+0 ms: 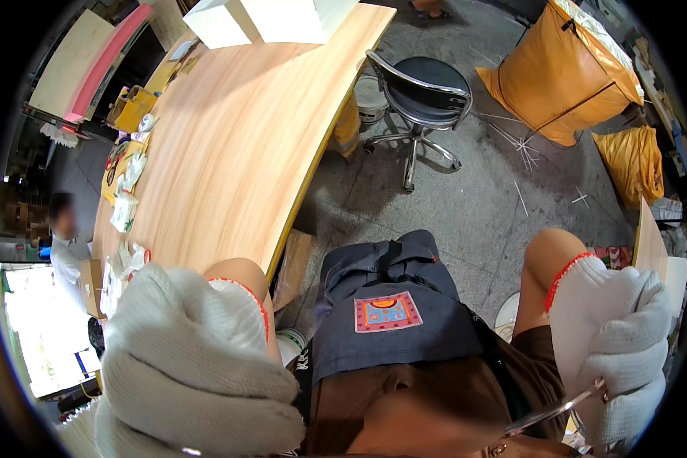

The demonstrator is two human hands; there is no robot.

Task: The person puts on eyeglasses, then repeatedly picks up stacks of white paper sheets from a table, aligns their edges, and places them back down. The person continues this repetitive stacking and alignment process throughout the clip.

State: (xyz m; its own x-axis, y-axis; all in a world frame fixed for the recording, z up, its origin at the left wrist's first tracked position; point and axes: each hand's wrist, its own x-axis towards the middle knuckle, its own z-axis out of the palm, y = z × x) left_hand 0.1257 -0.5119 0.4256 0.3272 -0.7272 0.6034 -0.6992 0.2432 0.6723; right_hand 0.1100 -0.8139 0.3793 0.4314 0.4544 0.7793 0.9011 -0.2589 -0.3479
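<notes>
White knit gloves with red cuff edges cover both of my hands, which are raised close to the camera. My left hand (198,374) looks large at the lower left, its fingers curled closed; whatever they grip, if anything, is hidden. At the right edge, my right hand (617,343) is also closed, fingers folded, and its grip cannot be made out. A thin metal rod (565,408) crosses in front of the right glove. Between the hands, a dark grey apron (382,347) with a colourful square patch covers my front.
A long wood-grain table (229,137) runs along the left, with white boxes (282,19) at its far end and gloves (133,172) along its left edge. A black swivel chair (427,88) and large orange sack (565,72) stand beyond. A person (69,252) is at far left.
</notes>
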